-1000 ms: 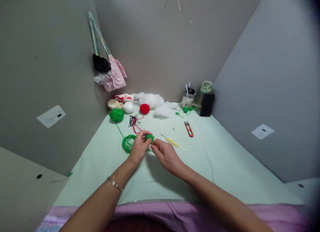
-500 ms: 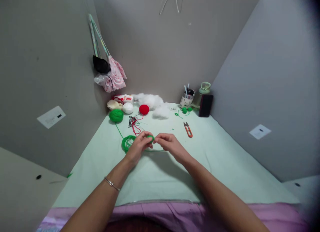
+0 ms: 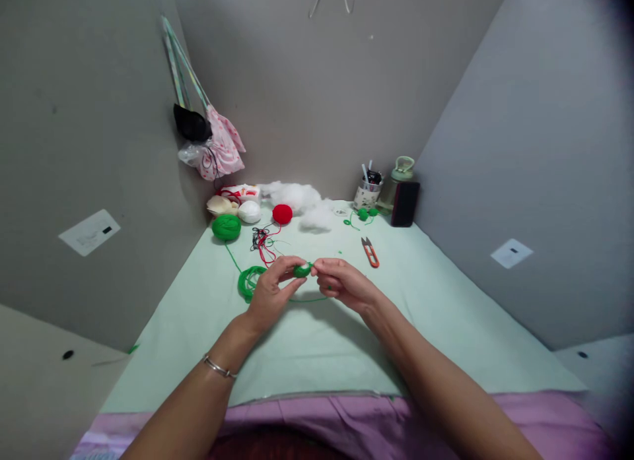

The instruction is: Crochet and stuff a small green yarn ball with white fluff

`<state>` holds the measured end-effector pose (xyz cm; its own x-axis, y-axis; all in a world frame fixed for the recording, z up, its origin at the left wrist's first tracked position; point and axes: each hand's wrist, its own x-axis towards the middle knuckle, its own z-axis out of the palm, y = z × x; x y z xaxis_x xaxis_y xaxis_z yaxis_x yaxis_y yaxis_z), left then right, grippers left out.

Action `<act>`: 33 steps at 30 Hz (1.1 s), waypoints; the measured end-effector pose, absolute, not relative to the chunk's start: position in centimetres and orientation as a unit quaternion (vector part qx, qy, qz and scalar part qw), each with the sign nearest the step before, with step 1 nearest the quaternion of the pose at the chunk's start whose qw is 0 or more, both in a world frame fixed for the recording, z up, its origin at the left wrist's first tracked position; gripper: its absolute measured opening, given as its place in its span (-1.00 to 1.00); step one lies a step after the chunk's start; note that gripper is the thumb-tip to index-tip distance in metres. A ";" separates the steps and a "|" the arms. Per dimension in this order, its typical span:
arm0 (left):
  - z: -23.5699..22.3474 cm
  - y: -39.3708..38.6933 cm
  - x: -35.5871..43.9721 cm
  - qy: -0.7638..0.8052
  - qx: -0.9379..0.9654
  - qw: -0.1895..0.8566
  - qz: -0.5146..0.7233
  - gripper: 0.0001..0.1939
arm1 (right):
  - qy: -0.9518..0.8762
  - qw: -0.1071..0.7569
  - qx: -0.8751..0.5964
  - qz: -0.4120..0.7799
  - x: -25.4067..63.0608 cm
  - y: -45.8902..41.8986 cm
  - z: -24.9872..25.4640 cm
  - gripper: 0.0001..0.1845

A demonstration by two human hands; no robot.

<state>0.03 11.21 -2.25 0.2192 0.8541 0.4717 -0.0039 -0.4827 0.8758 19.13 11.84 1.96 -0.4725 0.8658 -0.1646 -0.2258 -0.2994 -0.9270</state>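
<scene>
My left hand [image 3: 271, 293] pinches a small green crocheted piece [image 3: 302, 270] between thumb and fingers, just above the mint-green cloth [image 3: 446, 315]. My right hand [image 3: 345, 286] is closed, and its thumb and forefinger pinch the right end of the same piece. A green strand runs from the piece under my right hand and back to a loose coil of green yarn [image 3: 249, 282], which lies just left of my left hand. The yellow crochet hook is out of sight.
A green yarn ball [image 3: 226, 227], a white ball [image 3: 249, 212], a red ball [image 3: 282, 214] and white stuffing [image 3: 303, 199] lie at the back. Orange snips [image 3: 370, 252], a pen cup [image 3: 366, 196], a bottle [image 3: 399, 181] and a dark case [image 3: 405, 204] stand back right. A pink bag [image 3: 220, 146] hangs at the left.
My right hand moved right and forward over the spot where the yellow hook lay, then came up to the green piece. My left hand lifted and turned the piece slightly.
</scene>
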 end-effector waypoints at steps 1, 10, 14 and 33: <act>-2.2 11.2 -0.1 0.315 0.680 0.388 0.537 -0.81 | -0.452 0.377 -0.345 0.731 19.1 11.8 2.0 -0.64; -2.4 10.6 1.0 0.309 0.696 0.407 0.505 -0.80 | -0.413 0.394 -0.330 0.752 19.3 11.9 2.2 -0.72; -2.3 10.0 1.6 0.302 0.664 0.464 0.503 -0.79 | -0.419 0.392 -0.317 0.755 19.3 11.7 2.3 -0.69; -0.1 12.1 -3.8 0.368 0.582 0.461 0.560 -0.75 | -0.703 0.180 -0.295 0.621 22.5 11.6 3.4 -0.64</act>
